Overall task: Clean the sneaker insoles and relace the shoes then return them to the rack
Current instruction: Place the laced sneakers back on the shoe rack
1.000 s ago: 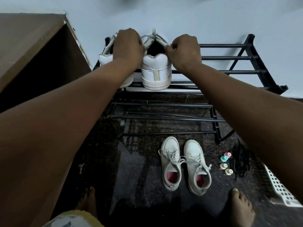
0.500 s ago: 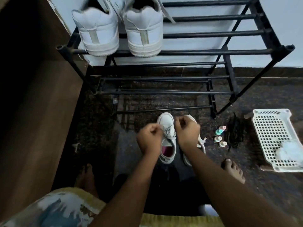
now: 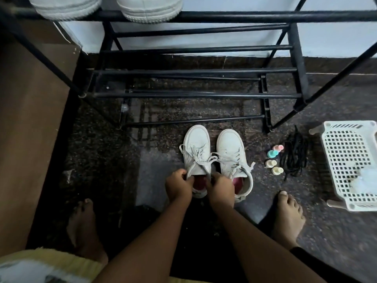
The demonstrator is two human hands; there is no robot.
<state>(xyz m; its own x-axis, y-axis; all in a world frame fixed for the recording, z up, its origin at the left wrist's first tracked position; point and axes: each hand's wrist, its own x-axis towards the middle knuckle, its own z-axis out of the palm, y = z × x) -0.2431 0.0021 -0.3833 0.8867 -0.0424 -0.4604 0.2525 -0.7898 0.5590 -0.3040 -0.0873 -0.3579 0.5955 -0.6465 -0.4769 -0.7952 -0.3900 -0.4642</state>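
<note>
Person squats barefoot facing the shoe rack (image 3: 204,16). A pair of pale sneakers stands on the floor (image 3: 102,160) just in front of the rack's lowest rails, side by side and almost touching. Toes point at the rack, heels at the person, so each shoe's long axis runs straight away from the body.

Both hands are on the left sneaker (image 3: 196,149). The left hand (image 3: 179,186) takes the outer edge of the collar. The right hand (image 3: 221,189) takes the inner edge, in the gap beside the right sneaker (image 3: 230,148). Fingers of both curl in and pinch the collar rim, one hand either side of the opening; the fingertips are hidden under the knuckles. A pink insole (image 3: 199,183) shows between the hands, lying inside the shoe. Laces on both shoes are threaded and loosely tied.

Judgement: the shoe lies directly ahead of the fingers, with both hands equally near. This grip suits a lift by the collar, heel first, up and forward to a shelf. It would equally suit spreading the opening to reach the insole. Which is meant cannot be told.

Containers: a white plastic basket (image 3: 346,160) stands on the floor to the right, with a pale blurred wad (image 3: 365,183), perhaps a cloth, in its near corner. Four small coloured bottles (image 3: 274,158) and a heap of black laces (image 3: 293,158) lie loose on the floor between basket and sneakers. The rack's top shelf carries another white pair (image 3: 150,9), heels over the front rail.
</note>
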